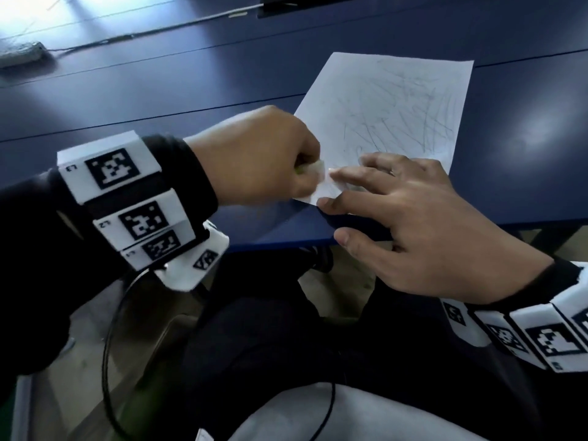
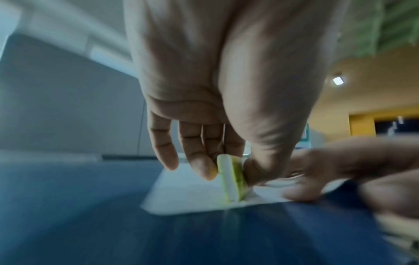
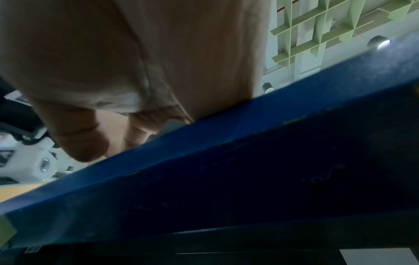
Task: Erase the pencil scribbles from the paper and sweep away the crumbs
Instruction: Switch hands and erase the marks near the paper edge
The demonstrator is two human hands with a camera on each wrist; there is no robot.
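- Left hand [image 1: 257, 154] pinches eraser [image 2: 232, 177] between thumb and curled fingers; eraser stands on edge, its lower end touching the paper [image 1: 388, 113] near the paper's near-left corner.
- Eraser is white with yellow-green faces; in the head view only a pale bit [image 1: 313, 170] shows past the knuckles.
- Right hand [image 1: 423, 224] lies flat with fingers straight and spread, holding nothing; fingertips [image 1: 337, 178] press the paper's near edge just beside the eraser.
- Right thumb hangs off the table's front edge, apart from the paper.
- Paper lies on the blue table [image 1: 159, 100], close to the front edge, turned at an angle, near corner by the two hands.
- Scribbles [image 1: 410, 106] are grey pencil lines over most of the sheet, denser on the right half; the strip near the left edge looks paler.
- Crumbs: too blurred to tell.
- Left wrist view: paper corner [image 2: 181, 197] under the eraser, right hand's fingers [image 2: 303, 191] blurred on the sheet to the right.
- Right wrist view: mostly palm [image 3: 113, 62] and the table's front edge [image 3: 226, 161]; fingers over the top are hidden.
- Both wrists wear white bands [image 1: 124, 183] with black square markers; dark sleeves.
- A cable [image 1: 152, 30] runs across the far side of the table toward a grey power strip [image 1: 19, 54] at the far left.
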